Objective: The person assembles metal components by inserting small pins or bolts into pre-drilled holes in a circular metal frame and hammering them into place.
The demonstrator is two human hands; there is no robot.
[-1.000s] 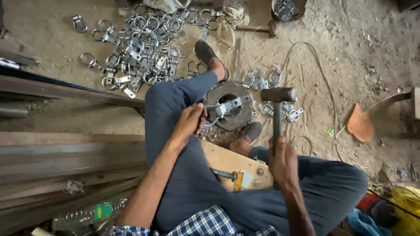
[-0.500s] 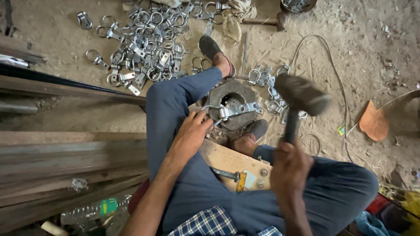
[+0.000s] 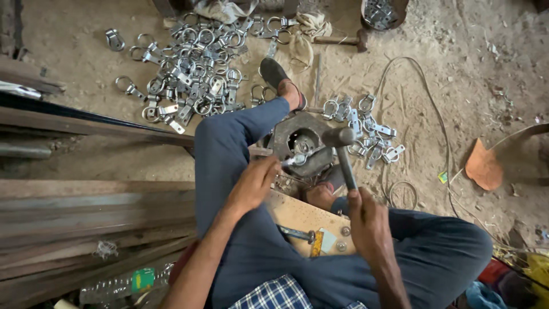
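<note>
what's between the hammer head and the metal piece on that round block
Nothing visible. The hammer, gripped by the right hand, has its head right at the metal clamp piece, which the left hand steadies on the round block.

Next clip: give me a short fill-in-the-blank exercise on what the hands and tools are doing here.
1. The right hand grips the handle of a ____.
2. The left hand holds a small metal part on the round, dark metal ____.
3. The big pile of metal clamps lies on the ____.

Missing words: hammer; block; ground
</note>
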